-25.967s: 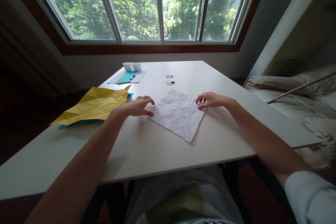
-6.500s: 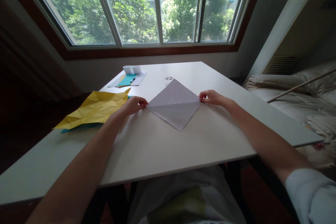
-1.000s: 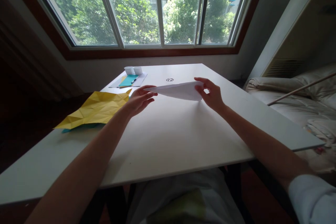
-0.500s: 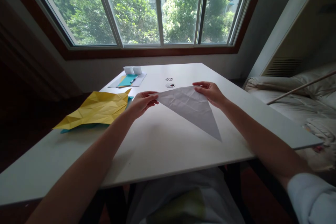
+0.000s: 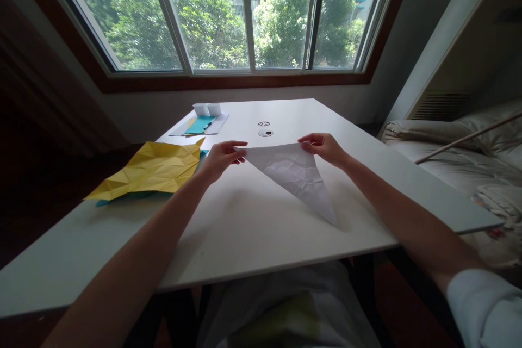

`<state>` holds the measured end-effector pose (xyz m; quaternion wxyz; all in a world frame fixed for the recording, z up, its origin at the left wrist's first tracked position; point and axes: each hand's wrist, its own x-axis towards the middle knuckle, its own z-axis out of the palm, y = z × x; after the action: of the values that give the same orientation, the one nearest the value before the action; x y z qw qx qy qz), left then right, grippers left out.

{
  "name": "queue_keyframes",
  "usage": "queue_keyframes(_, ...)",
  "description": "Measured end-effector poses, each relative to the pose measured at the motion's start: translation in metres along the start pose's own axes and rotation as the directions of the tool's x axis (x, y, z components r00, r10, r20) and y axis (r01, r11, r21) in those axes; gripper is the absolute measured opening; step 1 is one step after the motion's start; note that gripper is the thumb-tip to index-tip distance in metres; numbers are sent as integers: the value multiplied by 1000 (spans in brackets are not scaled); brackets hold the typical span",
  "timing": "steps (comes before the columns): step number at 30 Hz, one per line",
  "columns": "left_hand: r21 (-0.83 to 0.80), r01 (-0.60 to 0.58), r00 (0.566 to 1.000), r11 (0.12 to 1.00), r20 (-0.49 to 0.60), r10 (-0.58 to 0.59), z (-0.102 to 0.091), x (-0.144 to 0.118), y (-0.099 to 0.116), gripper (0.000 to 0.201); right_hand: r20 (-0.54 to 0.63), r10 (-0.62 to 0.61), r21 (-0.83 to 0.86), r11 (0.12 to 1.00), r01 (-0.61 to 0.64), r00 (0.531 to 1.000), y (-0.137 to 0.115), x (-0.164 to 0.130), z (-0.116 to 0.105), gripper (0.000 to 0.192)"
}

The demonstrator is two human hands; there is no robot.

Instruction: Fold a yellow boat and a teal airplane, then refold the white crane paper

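Note:
A creased white paper, folded into a triangle, lies on the white table with its point toward me. My left hand pinches its far left corner. My right hand pinches its far right corner. The long folded edge runs between my two hands.
A crumpled yellow sheet lies on a teal sheet at the table's left edge. Farther back are a teal card with a pen and two small white cups. Two round marks sit mid-table. A bed stands at the right.
The paper was an open diamond, then folded and lifted off the table. Over the last second it came down, and the triangle now rests flat, held at both far corners.

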<state>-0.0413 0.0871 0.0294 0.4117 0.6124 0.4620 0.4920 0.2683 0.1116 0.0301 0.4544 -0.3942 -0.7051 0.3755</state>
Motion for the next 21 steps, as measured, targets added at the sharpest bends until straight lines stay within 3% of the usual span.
queue_keyframes(5,4,-26,998,1000,-54,26,1,2,-2,35,-15,-25,-6,1000,25,1000,4,1,-2,38)
queue_keyframes(13,32,-50,998,998,-47,52,-1,5,-6,31,29,6,-78,997,-3,1000,10,3,-3,35)
queue_keyframes(21,3,-16,998,1000,-64,16,-1,4,-6,38,21,-12,-107,994,14,1000,16,5,-7,33)
